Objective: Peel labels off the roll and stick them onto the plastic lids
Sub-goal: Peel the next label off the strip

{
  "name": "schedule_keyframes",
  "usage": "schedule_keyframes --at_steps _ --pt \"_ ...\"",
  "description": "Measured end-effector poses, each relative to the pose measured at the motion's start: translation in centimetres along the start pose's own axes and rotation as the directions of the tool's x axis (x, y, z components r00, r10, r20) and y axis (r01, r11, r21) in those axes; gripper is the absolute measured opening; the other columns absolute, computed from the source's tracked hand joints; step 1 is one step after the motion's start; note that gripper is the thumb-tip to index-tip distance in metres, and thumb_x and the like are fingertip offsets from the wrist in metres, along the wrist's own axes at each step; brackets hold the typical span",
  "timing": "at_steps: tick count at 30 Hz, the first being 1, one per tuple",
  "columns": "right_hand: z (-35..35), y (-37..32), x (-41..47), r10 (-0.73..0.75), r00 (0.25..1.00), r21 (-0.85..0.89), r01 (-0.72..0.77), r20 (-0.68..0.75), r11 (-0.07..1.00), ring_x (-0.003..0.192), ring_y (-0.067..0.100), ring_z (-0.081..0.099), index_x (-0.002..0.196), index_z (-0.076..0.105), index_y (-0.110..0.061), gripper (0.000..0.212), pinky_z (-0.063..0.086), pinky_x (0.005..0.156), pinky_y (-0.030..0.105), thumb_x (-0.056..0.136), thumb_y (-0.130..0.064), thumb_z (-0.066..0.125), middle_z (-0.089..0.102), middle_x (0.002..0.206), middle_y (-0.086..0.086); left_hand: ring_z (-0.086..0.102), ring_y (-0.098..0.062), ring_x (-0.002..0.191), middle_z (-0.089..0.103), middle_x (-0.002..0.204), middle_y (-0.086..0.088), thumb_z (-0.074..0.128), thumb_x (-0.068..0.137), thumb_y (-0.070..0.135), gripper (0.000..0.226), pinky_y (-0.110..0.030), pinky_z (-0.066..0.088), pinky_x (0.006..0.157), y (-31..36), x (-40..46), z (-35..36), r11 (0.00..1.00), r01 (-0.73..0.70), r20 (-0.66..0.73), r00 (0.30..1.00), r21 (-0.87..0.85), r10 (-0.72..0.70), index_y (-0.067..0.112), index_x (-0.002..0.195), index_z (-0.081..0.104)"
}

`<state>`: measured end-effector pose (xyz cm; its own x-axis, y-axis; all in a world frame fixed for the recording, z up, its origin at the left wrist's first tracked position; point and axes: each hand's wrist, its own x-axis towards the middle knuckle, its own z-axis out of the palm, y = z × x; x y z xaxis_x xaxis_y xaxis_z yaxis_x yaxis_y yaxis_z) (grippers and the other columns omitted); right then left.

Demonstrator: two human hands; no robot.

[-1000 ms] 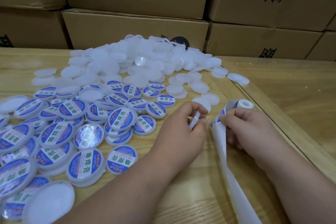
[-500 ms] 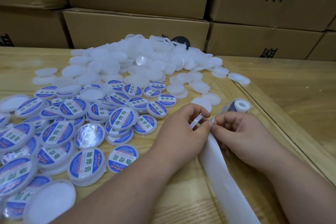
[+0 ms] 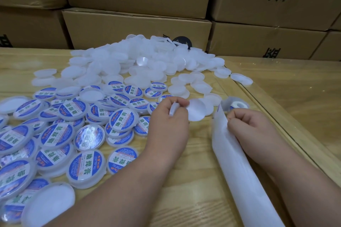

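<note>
Left hand (image 3: 168,127) is curling around a blank lid (image 3: 174,109) held on edge, with a round label (image 3: 197,109) sticking out from its fingertips, pale back side facing the camera. Right hand (image 3: 248,125) is pinching the top edge of the white backing strip (image 3: 238,164), fingers curled tight; the strip is trailing down toward the viewer between the two forearms. The label roll (image 3: 238,105) is sitting on the wooden surface (image 3: 193,180) just beyond the right hand, partly hidden by the strip. A heap of unlabelled lids (image 3: 132,62) is lying at the far middle of the surface, thinning out toward the hands. Labelled lids (image 3: 77,132), blue and white with printed characters, are spreading across the left side, many overlapping. Stacked cardboard boxes (image 3: 136,26) are standing behind the surface.
</note>
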<state>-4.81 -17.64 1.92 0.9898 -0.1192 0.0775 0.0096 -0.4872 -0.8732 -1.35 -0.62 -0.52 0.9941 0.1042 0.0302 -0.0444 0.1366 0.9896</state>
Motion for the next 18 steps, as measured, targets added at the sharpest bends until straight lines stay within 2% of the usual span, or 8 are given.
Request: schedule_keyframes --at_steps 2,4,8,10,13,16,18 --pt "0.1 0.3 0.1 -0.044 0.997 0.011 0.045 -0.068 0.999 0.047 0.008 0.033 0.063 0.048 -0.011 0.024 0.028 0.043 0.016 0.084 -0.015 0.06 0.038 0.053 -0.008 0.058 -0.006 0.057 0.063 0.068 0.014 0.053 0.077 0.023 0.023 -0.023 0.046 0.052 0.1 0.1 -0.1 0.999 0.034 -0.005 0.999 -0.029 -0.035 0.037 0.078 0.071" --pt "0.4 0.5 0.2 -0.119 0.984 0.031 0.124 -0.135 0.992 0.051 0.008 0.042 0.071 0.057 -0.017 0.021 0.036 0.047 0.014 0.088 -0.005 0.064 0.049 0.058 -0.01 0.059 -0.007 0.057 0.062 0.064 0.015 0.053 0.074 0.026 0.023 -0.021 0.045 0.051 0.1 0.1 -0.2 0.999 0.039 0.025 0.999 -0.027 -0.038 0.035 0.079 0.073" --pt "0.8 0.6 0.1 -0.269 0.953 0.091 0.283 -0.141 0.955 0.064 0.024 0.05 0.092 0.067 -0.036 0.036 0.044 0.056 0.015 0.089 0.0 0.069 0.062 0.083 0.0 0.057 -0.01 0.056 0.057 0.057 0.013 0.055 0.073 0.028 0.022 -0.021 0.045 0.051 0.2 -0.2 0.0 1.0 0.024 0.096 0.995 0.006 -0.024 0.03 0.082 0.074" --pt "1.0 0.7 0.1 -0.325 0.935 0.089 0.339 -0.142 0.937 0.059 0.014 0.048 0.095 0.069 -0.039 0.039 0.043 0.057 0.013 0.089 0.0 0.071 0.06 0.084 -0.006 0.056 -0.01 0.055 0.058 0.058 0.012 0.055 0.073 0.028 0.021 -0.018 0.044 0.049 0.3 -0.3 0.1 1.0 0.011 0.112 0.994 0.016 -0.013 0.029 0.081 0.074" --pt "1.1 0.7 0.3 -0.355 0.923 0.068 0.368 -0.149 0.928 0.056 0.008 0.047 0.094 0.071 -0.039 0.033 0.042 0.059 0.013 0.086 -0.006 0.073 0.059 0.087 -0.011 0.056 -0.008 0.054 0.061 0.061 0.012 0.055 0.074 0.029 0.021 -0.016 0.041 0.048 0.4 -0.4 0.0 1.0 0.007 0.139 0.99 0.014 -0.008 0.027 0.082 0.075" --pt "1.0 0.7 0.3 -0.368 0.917 0.048 0.379 -0.157 0.924 0.058 0.009 0.049 0.086 0.071 -0.037 0.034 0.041 0.06 0.012 0.086 -0.004 0.075 0.06 0.089 -0.007 0.055 -0.008 0.053 0.059 0.057 0.01 0.055 0.074 0.029 0.022 -0.014 0.039 0.046 0.5 -0.5 0.0 1.0 0.01 0.168 0.986 0.022 -0.014 0.025 0.082 0.075" --pt "1.0 0.4 0.3 -0.375 0.913 0.042 0.385 -0.159 0.922 0.06 0.01 0.051 0.082 0.071 -0.035 0.022 0.041 0.06 0.012 0.081 -0.013 0.073 0.06 0.088 -0.004 0.056 -0.008 0.053 0.06 0.057 0.009 0.055 0.074 0.03 0.021 -0.015 0.04 0.046 0.5 -0.6 0.0 1.0 0.009 0.185 0.983 0.024 -0.013 0.026 0.081 0.075"
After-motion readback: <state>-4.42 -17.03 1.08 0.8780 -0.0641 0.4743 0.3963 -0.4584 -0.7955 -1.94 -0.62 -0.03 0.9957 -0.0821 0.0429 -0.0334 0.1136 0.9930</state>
